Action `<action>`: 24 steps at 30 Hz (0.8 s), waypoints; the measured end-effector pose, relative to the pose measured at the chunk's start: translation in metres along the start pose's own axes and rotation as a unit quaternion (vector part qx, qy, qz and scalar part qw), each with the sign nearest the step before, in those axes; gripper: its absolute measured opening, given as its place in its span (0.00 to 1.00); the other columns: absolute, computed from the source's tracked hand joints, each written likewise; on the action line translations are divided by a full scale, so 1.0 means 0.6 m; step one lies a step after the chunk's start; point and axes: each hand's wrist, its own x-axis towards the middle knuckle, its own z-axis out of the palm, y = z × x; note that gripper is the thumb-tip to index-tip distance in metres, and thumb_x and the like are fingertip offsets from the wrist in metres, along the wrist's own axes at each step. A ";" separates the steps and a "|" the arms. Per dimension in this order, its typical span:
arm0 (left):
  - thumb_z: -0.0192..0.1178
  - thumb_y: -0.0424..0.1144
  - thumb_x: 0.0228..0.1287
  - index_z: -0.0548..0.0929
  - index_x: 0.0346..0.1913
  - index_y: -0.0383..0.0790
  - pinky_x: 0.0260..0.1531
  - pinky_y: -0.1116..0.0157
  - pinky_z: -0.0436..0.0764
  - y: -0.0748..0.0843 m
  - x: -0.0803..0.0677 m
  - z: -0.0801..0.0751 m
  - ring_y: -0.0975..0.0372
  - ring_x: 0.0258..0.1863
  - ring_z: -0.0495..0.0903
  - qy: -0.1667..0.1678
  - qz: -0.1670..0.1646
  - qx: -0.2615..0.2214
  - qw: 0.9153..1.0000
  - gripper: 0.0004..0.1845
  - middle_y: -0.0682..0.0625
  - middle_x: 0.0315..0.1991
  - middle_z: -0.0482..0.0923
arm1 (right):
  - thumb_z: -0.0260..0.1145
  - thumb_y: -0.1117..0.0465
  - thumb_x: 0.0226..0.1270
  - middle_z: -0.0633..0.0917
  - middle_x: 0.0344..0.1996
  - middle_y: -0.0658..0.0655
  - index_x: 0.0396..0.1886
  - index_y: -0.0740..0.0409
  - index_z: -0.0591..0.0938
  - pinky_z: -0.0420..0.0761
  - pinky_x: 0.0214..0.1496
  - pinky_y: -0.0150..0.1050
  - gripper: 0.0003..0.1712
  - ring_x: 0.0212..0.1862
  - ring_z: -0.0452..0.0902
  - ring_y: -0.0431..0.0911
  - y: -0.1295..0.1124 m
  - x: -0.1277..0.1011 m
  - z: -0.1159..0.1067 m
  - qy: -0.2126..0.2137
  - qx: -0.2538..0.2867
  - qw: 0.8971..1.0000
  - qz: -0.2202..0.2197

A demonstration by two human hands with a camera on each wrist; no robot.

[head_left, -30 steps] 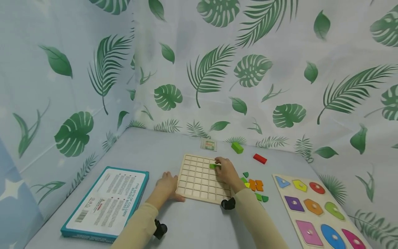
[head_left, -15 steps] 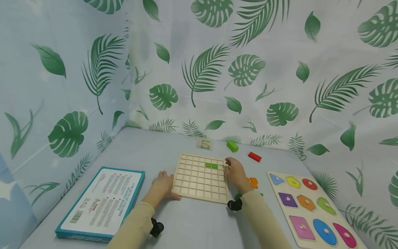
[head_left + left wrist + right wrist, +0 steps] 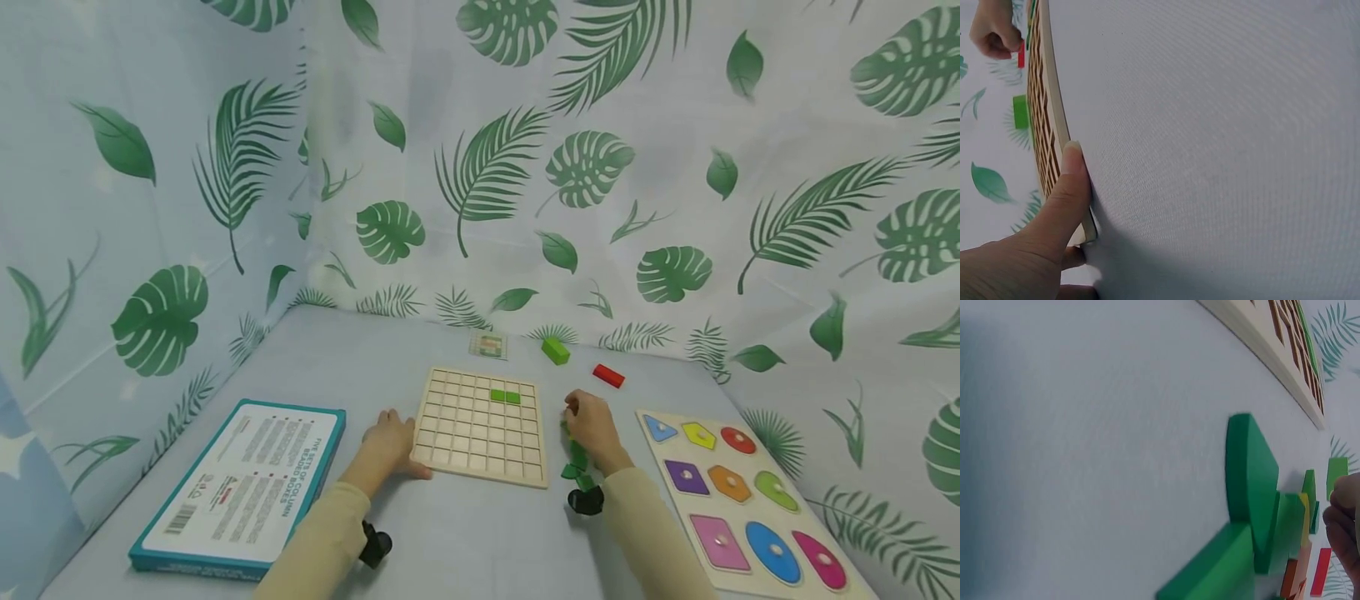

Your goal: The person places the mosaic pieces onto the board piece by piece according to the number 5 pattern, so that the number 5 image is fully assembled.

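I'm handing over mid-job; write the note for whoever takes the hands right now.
Left hand: thumb and fingers grip the near left corner of the grid board, steadying it on the table.
Right hand: off the board, fingers curled over the loose pieces to the board's right; whether it already holds one cannot be told.
Done: a green piece sits in two cells of the board's second row from the far edge.
Left: every other cell is bare. A green block and a red block lie beyond the board.
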 end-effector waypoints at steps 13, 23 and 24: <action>0.71 0.64 0.39 0.73 0.58 0.29 0.41 0.54 0.79 0.006 -0.004 -0.003 0.48 0.47 0.72 0.005 -0.004 -0.001 1.000 0.49 0.32 0.46 0.70 | 0.68 0.63 0.59 0.79 0.25 0.57 0.34 0.65 0.81 0.78 0.30 0.37 0.08 0.27 0.72 0.47 0.013 -0.011 -0.019 -0.039 -0.021 0.997 0.065; 0.71 0.64 0.39 0.74 0.57 0.30 0.40 0.54 0.79 0.005 -0.003 -0.002 0.49 0.45 0.71 0.010 -0.002 0.003 1.000 0.48 0.33 0.44 0.71 | 0.70 0.62 0.54 0.78 0.25 0.56 0.34 0.66 0.80 0.76 0.27 0.36 0.12 0.27 0.72 0.46 0.010 -0.006 -0.018 -0.099 -0.033 0.993 0.049; 0.71 0.64 0.39 0.74 0.57 0.29 0.40 0.54 0.79 0.006 -0.003 -0.003 0.49 0.45 0.71 0.010 -0.002 0.002 1.000 0.48 0.33 0.43 0.71 | 0.70 0.62 0.54 0.78 0.26 0.56 0.34 0.66 0.80 0.77 0.27 0.36 0.12 0.27 0.72 0.46 0.009 -0.006 -0.019 -0.111 -0.034 0.992 0.052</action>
